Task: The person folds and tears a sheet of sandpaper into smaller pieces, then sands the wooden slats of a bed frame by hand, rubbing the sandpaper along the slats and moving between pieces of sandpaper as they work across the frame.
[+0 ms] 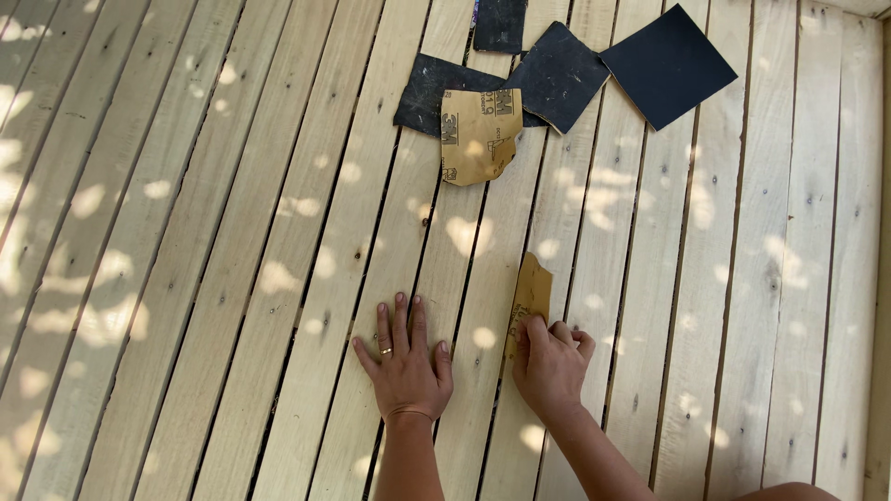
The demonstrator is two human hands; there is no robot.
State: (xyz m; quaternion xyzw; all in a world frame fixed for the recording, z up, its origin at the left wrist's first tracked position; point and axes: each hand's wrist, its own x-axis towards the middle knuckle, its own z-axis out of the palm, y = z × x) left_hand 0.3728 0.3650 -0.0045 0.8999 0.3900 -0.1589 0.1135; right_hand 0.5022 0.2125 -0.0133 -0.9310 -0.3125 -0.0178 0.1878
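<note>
The slatted wooden surface [232,278] is pale, unfinished, and dappled with sunlight, its boards running roughly away from the viewer. Four dark sandpaper sheets [668,65] lie overlapping at the far edge; one tan torn sheet [478,134] lies backing-up upon them. The left hand [406,357] rests flat, fingers spread. The right hand [549,364] presses one folded tan sandpaper strip [531,297] against a slat, long axis along the boards, pointing away.

Pale yellowish-cream wooden deck [186,278] dappled with bright sun spots, tan folded sandpaper [531,297] under the right hand [549,366], tan sheet with dark print [478,136], dark charcoal sheets [666,65] near the far edge.
</note>
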